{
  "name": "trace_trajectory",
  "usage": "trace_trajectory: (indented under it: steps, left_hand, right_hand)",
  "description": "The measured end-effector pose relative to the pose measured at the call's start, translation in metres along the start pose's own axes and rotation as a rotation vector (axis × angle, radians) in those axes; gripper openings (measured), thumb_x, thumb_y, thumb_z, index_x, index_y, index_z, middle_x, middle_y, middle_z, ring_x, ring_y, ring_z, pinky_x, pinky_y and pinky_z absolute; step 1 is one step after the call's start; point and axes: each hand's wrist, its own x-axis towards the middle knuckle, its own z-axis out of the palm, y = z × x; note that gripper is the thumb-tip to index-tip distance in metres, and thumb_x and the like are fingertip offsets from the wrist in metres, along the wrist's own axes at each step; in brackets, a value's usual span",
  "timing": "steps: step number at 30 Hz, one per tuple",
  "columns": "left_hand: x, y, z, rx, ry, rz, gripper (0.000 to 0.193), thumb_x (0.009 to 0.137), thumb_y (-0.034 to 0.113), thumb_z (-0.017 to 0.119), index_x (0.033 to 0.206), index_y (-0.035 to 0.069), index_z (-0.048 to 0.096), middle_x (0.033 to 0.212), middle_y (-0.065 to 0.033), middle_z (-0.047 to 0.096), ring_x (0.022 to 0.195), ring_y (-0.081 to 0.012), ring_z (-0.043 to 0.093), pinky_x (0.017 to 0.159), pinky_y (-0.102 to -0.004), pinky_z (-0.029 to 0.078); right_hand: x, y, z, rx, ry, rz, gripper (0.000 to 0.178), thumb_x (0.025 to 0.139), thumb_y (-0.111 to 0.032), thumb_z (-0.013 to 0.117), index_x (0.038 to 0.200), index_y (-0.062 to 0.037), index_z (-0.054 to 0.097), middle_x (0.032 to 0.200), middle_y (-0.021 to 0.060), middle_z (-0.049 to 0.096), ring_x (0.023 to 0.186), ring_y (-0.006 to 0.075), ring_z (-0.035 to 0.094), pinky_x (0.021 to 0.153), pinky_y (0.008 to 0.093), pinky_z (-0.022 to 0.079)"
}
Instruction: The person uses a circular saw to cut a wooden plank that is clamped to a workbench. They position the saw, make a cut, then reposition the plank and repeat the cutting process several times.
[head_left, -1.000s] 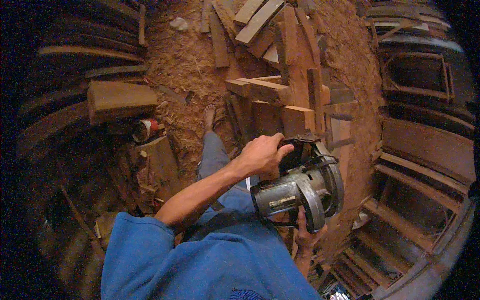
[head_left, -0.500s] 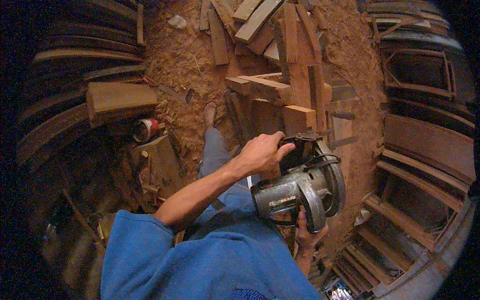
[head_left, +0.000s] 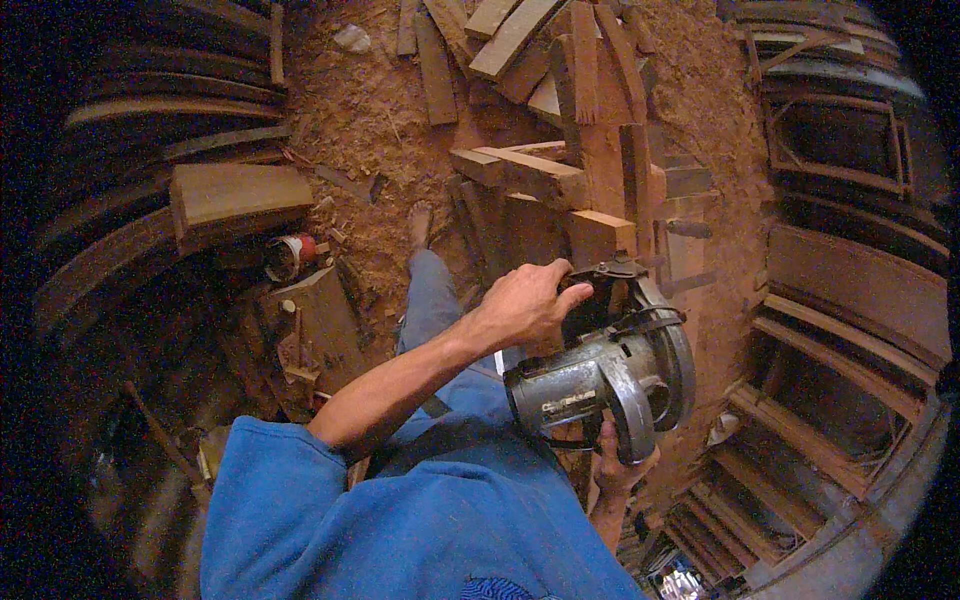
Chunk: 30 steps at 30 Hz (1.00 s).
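A worn grey circular saw (head_left: 572, 385) is held in front of my body, its rounded guard on the right. My left hand (head_left: 532, 302) grips the saw's dark base plate at the far side, thumb on top and fingers curled over the edge. On the near right side my right hand (head_left: 617, 462) is wrapped round the rear handle, with its thumb showing and the other fingers mostly hidden. Just beyond the saw lies a squared timber block (head_left: 600, 232) among upright and crossed boards. The blade cannot be made out.
Sawdust covers the ground (head_left: 385, 110). A pile of boards (head_left: 515, 40) lies ahead. To the left are a thick wood block (head_left: 240, 198), a red and white can (head_left: 290, 257) and a wooden stump (head_left: 325, 325). Stacked planks and frames (head_left: 840, 260) line the right side.
Almost nothing differs. The saw and both hands have shifted very slightly to the right, and both hands keep the same grip.
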Motion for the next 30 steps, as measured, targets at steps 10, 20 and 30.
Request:
trace_trajectory:
  steps: [10, 20, 30]
  left_hand:
    - [-0.003, 0.002, -0.003, -0.018, -0.040, -0.049, 0.057, 0.098, 0.050, 0.050, 0.118, -0.003, 0.059, 0.103, -0.0296, 0.067, 0.101, -0.0458, 0.063, 0.089, -0.0521, 0.049]
    - [-0.005, 0.002, -0.006, -0.017, -0.036, -0.053, 0.057, 0.098, 0.050, 0.050, 0.119, -0.002, 0.058, 0.104, -0.0300, 0.066, 0.102, -0.0463, 0.063, 0.089, -0.0524, 0.049]
    - [-0.006, -0.002, -0.005, -0.026, -0.038, -0.024, 0.057, 0.098, 0.049, 0.050, 0.119, -0.003, 0.058, 0.105, -0.0302, 0.066, 0.101, -0.0462, 0.063, 0.089, -0.0515, 0.049]
  right_hand:
    - [-0.010, 0.012, 0.007, 0.032, 0.065, -0.058, 0.043, 0.085, 0.001, 0.072, 0.119, 0.0042, 0.046, 0.100, 0.0205, 0.068, 0.079, 0.0225, 0.069, 0.069, 0.0344, 0.058]
    - [-0.020, 0.015, 0.012, 0.120, 0.123, 0.237, 0.062, 0.072, -0.013, 0.087, 0.119, 0.0006, 0.050, 0.105, 0.0172, 0.063, 0.088, 0.0263, 0.063, 0.079, 0.0400, 0.053]
    - [-0.013, 0.010, 0.009, 0.008, 0.123, -0.062, 0.051, 0.083, -0.003, 0.077, 0.122, 0.0021, 0.045, 0.105, 0.0168, 0.068, 0.087, 0.0235, 0.069, 0.074, 0.0342, 0.056]
